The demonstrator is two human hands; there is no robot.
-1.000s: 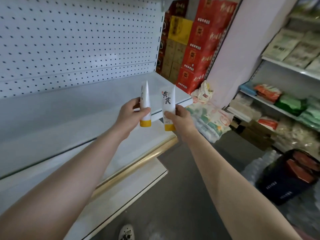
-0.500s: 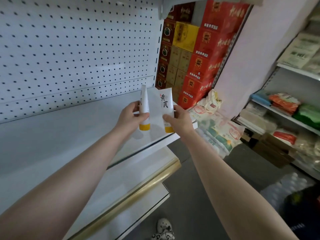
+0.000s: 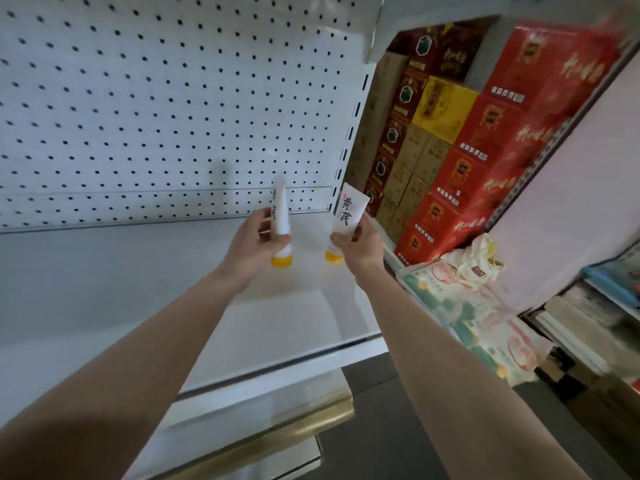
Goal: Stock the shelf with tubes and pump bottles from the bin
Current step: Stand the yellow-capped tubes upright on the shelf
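Head camera: a person reaches both bare arms over a white shelf (image 3: 138,289) in a shop aisle, a tube in each hand. The left hand (image 3: 254,242) grips a white tube (image 3: 280,216) around its middle, its fingers (image 3: 265,216) curled behind the tube and the thumb pressed across the front. The tube stands upright, yellow cap down and crimped end up, seen almost edge-on. The right hand (image 3: 360,251) pinches a second tube (image 3: 348,213) of the same kind near its lower half, thumb in front and curled fingers behind. That tube leans slightly to the right and its printed face, with dark characters, turns toward the camera.

The two tubes are near each other but apart, over the rear right part of the shelf and close to the pegboard (image 3: 156,98). Whether the caps touch the shelf cannot be told. Red, yellow and brown cartons (image 3: 467,150) are stacked beyond the shelf's right end, with printed bags (image 3: 467,306) piled below them. A gold strip (image 3: 294,431) edges the lower ledge.
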